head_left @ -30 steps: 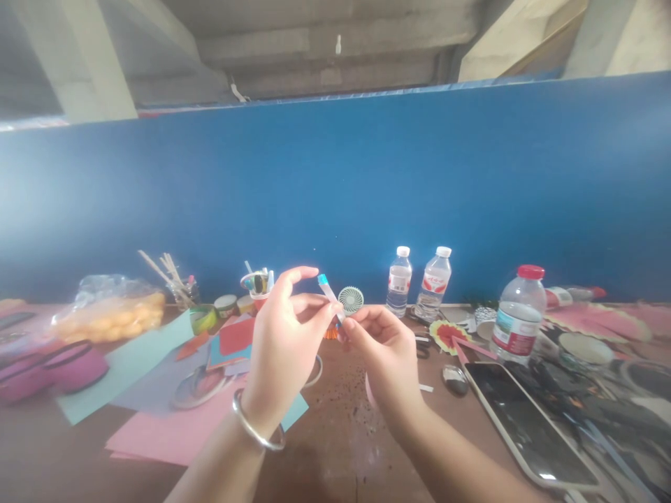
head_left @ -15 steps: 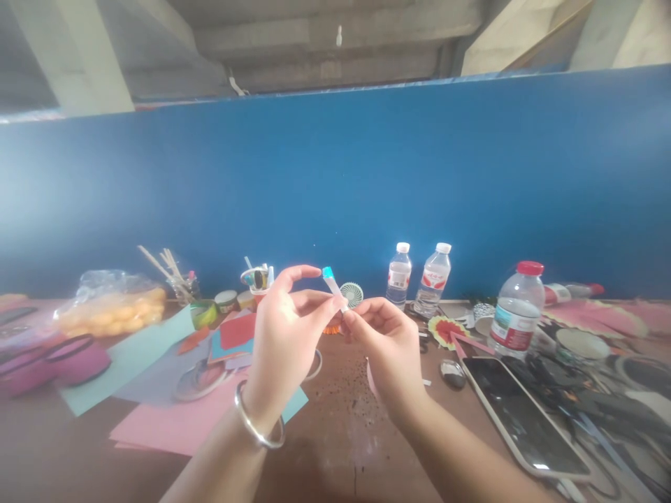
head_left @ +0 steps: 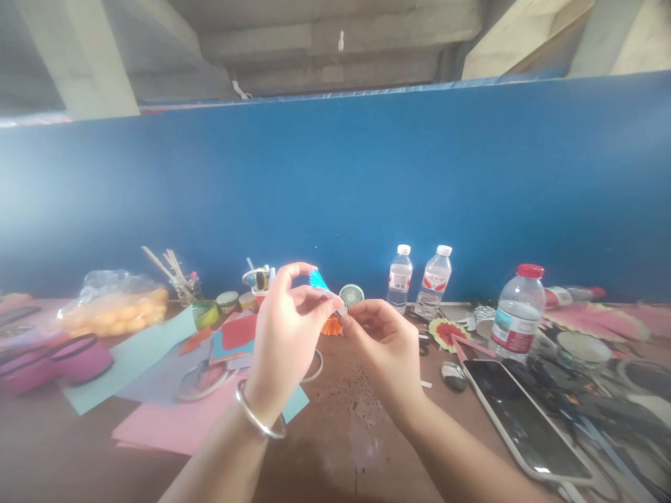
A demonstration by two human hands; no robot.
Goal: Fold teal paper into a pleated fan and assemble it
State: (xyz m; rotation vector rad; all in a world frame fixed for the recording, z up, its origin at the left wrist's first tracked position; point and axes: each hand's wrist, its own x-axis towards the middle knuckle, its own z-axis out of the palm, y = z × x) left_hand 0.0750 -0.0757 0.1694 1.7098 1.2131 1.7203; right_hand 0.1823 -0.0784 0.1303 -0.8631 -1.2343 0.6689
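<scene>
My left hand [head_left: 283, 335] is closed, its thumb and fingers pinching a small pleated paper fan [head_left: 317, 280], blue at its upper end. The fan's folds spread near the left fingertips, and its lower part is mostly covered by my fingers. My right hand [head_left: 385, 353] is closed too, thumb and fingertips pinched at the lower end of the same paper, touching my left fingertips. Beyond the hands, an orange pleated paper piece [head_left: 331, 325] lies on the table, partly hidden. Just behind it stands a small white fan [head_left: 351, 295].
Coloured paper sheets [head_left: 157, 419] and a plastic bag of yellow balls [head_left: 112, 311] lie left. Two water bottles [head_left: 400, 279] stand at the back. Rightward are a red-capped bottle [head_left: 518, 314], a phone [head_left: 527, 419], a red and yellow paper flower [head_left: 448, 334] and cables.
The blue paper's upper end has spread from a narrow folded strip into a pleated fan leaning left. Both hands stay nearly in place, still pinching it.
</scene>
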